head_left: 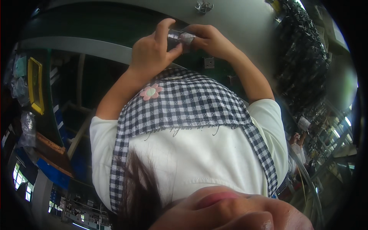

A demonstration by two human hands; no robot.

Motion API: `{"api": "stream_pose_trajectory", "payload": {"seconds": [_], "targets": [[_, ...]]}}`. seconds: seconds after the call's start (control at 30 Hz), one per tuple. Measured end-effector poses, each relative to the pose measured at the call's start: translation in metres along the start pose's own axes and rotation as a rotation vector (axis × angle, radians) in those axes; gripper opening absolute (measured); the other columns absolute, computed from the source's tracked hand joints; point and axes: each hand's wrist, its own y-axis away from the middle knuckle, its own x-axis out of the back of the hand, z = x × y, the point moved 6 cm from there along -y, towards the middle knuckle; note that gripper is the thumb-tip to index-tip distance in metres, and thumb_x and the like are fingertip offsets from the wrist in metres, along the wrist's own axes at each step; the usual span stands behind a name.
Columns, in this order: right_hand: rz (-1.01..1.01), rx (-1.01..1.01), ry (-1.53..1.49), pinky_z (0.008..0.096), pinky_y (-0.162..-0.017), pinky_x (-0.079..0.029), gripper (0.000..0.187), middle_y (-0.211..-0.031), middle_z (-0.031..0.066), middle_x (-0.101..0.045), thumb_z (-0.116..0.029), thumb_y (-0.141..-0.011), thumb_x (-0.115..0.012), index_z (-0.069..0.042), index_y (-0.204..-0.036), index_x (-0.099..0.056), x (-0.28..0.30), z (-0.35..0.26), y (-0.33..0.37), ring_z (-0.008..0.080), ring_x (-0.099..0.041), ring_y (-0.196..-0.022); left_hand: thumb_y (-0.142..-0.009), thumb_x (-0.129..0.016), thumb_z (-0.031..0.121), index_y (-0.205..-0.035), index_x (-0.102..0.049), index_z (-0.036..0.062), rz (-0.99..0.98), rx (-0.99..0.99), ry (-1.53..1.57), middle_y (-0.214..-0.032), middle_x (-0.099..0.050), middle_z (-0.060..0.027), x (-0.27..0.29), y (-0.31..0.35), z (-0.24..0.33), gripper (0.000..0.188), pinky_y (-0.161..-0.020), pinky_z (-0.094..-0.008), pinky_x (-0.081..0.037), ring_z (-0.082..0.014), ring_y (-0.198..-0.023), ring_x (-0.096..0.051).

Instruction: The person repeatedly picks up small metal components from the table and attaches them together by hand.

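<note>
A small shiny metal part (174, 35) is held up beyond my apron, between both hands. My left hand (150, 53) is closed on its left side, with the thumb below and the index finger raised and bent above. From the other side my right hand (213, 40) pinches at the same part. Something white (187, 37) shows at the right fingertips; I cannot make out whether it is a finger wrap or a scrap of cloth. The fingers hide much of the part. Below my right hand lies a small square metal piece (208, 63) with holes.
Another bent metal piece (203, 7) lies at the far edge on a grey surface (241, 17). A large heap of dark small parts (303, 46) rises at the right. On the left are a yellow frame (35, 86) and clear plastic bags (19, 86). Another person (299, 149) is at far right.
</note>
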Motion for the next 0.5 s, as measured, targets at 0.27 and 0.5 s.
{"api": "stream_pose_trajectory", "payload": {"seconds": [0.27,0.5], "targets": [[0.579,0.550,1.018,0.0440,-0.087,-0.040,0.015,-0.105,0.0172,-0.055,-0.007,-0.067,-0.067,-0.004,-0.080,-0.060,0.050,-0.030,0.000,0.0330,-0.048,-0.103,-0.084,-0.062,0.035,-0.108,-0.058,0.0023,-0.336,0.246,-0.357,-0.081,-0.066,-0.0130,0.006,-0.024,-0.038,0.041,-0.065,-0.0320,-0.052,-0.0215,-0.077,-0.066],[0.716,1.098,0.987,0.0299,-0.062,-0.051,0.021,-0.093,0.0009,-0.059,-0.012,-0.060,-0.063,-0.015,-0.080,-0.062,0.012,-0.054,0.028,0.0206,-0.059,-0.088,-0.087,-0.060,0.019,-0.111,-0.057,-0.0023,-0.102,0.314,1.340,-0.108,-0.061,-0.0115,-0.023,-0.031,-0.014,0.032,-0.082,-0.0281,-0.051,-0.0191,-0.099,-0.060]]}}
